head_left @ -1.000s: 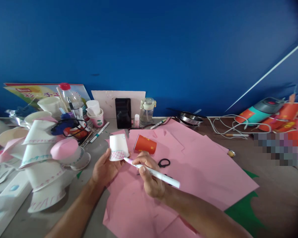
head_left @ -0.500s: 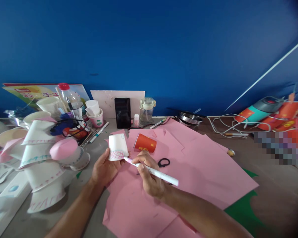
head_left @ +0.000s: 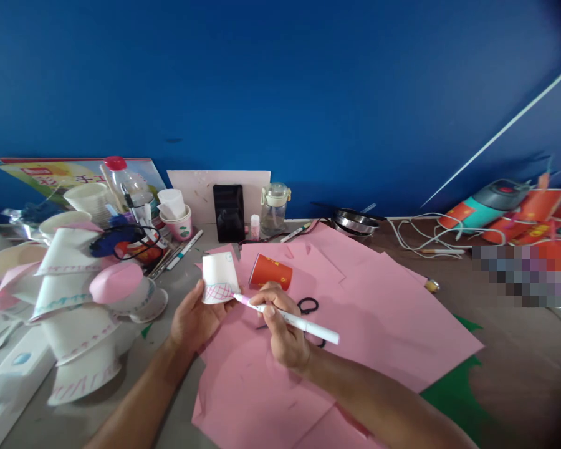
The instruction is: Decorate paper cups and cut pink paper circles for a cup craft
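My left hand holds a white paper cup upside down, its wide rim low and its base up. Pink crisscross lines run along the rim band, and a small teal mark shows near the base. In my right hand is a white marker, gripped like a pen, with its pink tip at the right end of the lined band. Behind my right hand a red paper cup lies on its side on pink paper. Black-handled scissors lie partly hidden under that hand.
Stacked decorated paper cups stand at the left. A black phone, a glue stick and a clear lidded jar line the blue wall. Steel bowls, white cables and a teal bottle are farther right.
The red cup has rolled or turned slightly, its printed mark now showing differently. The marker has shifted slightly at the cup's rim band, and more of the scissors shows. The whole view has drifted a little.
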`<state>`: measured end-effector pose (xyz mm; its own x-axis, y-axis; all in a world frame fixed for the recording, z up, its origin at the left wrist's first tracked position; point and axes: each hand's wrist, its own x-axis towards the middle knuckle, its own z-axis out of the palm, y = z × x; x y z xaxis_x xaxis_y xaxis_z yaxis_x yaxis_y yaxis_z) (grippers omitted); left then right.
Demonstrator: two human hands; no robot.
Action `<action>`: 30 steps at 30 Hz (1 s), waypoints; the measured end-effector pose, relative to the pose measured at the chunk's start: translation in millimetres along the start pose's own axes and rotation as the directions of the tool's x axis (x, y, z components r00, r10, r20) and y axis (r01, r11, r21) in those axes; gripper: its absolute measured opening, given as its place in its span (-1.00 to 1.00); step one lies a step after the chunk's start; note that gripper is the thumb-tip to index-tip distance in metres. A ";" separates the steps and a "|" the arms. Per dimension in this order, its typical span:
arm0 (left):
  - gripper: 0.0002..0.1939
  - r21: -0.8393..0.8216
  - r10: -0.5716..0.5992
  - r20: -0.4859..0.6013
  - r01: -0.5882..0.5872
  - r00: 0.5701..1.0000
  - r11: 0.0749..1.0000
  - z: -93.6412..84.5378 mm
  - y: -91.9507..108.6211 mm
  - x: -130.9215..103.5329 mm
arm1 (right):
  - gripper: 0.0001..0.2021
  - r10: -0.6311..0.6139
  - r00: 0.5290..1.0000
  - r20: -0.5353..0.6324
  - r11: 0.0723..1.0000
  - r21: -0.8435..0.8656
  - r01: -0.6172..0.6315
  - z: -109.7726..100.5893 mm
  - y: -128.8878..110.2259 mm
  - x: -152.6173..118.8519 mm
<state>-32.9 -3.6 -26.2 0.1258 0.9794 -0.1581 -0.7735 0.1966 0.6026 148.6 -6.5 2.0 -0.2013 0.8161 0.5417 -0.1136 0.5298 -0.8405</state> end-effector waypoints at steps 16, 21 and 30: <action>-0.61 -0.024 0.012 -0.046 -0.013 0.999 1.000 1.5 1.4 0.2 | -0.64 0.053 0.999 -0.013 0.998 -0.033 -0.053 0.5 2.0 -0.7; -0.59 0.031 -0.013 -0.009 0.014 1.000 0.999 0.4 2.2 -0.6 | -0.67 0.012 1.000 0.022 1.000 0.021 -0.012 1.4 -3.6 -0.9; -0.63 0.026 -0.020 -0.025 0.021 0.999 0.999 -0.2 0.9 -0.8 | -0.64 0.039 0.999 0.036 0.999 -0.020 -0.038 2.4 -4.2 -0.6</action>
<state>-33.8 -4.2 -25.6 0.1259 0.9737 -0.1899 -0.7543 0.2183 0.6192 146.9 -9.8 5.1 -0.2402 0.8274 0.5076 -0.0858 0.5027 -0.8602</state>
